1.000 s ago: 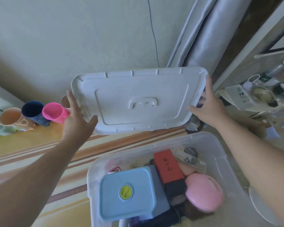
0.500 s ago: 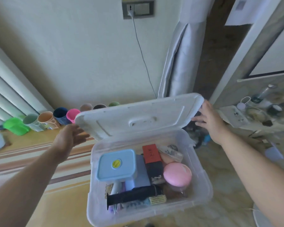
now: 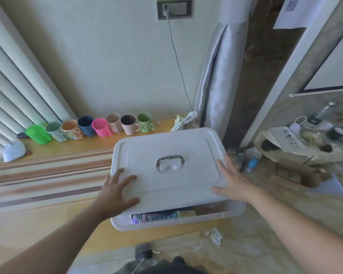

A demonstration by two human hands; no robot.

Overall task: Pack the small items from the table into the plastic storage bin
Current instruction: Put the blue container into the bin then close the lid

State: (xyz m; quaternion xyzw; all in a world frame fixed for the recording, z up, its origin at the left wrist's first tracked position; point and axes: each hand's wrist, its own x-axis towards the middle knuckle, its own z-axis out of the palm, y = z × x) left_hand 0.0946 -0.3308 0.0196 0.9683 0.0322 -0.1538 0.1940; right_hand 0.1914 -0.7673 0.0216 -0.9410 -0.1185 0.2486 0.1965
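Lid (image 3: pixel 166 149) under my hands white – bin (image 3: pixel 206 215) translucent. Tablecloth (image 3: pixel 48 175) brown-cream striped. Mugs (image 3: pixel 101 126) – green, orange, navy, pink, beige.

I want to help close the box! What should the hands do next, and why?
Probably press the lid's near edge down. Both hands, left and right, lie flat on it, but a gap shows at the front of the bin, with packed things visible inside.
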